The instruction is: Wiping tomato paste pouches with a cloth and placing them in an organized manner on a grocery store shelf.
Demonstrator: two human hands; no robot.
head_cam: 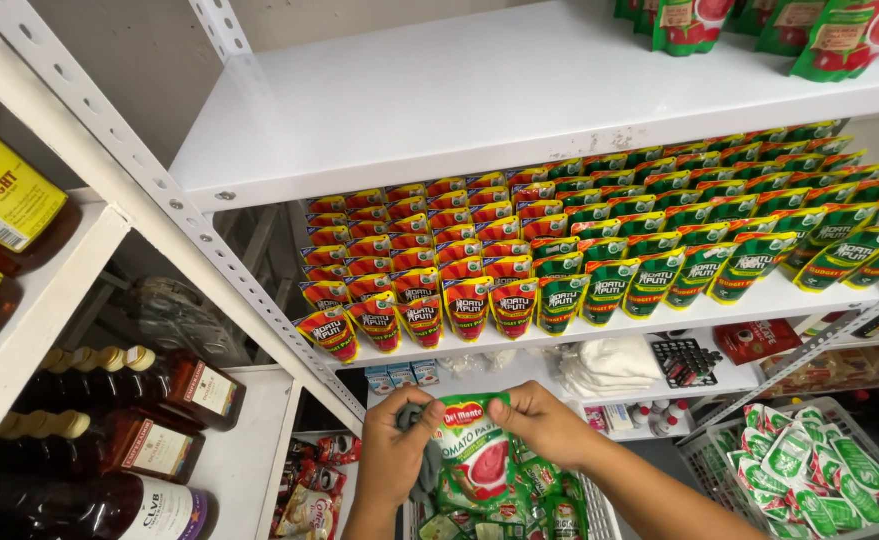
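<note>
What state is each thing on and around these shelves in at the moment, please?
Green sauce pouch: upright, held by both hands.
Left hand: gripping the pouch's left edge.
Right hand: gripping its top right corner.
Red pouches: standing in rows.
Upper shelf: mostly bare.
Bottles: lying down, capped.

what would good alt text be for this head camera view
Two bare hands, left hand and right hand, hold up a green sauce pouch above a white basket of similar pouches. Behind them, a white shelf carries neat rows of red pouches and green pouches; bottles stand on racks at left.
</note>
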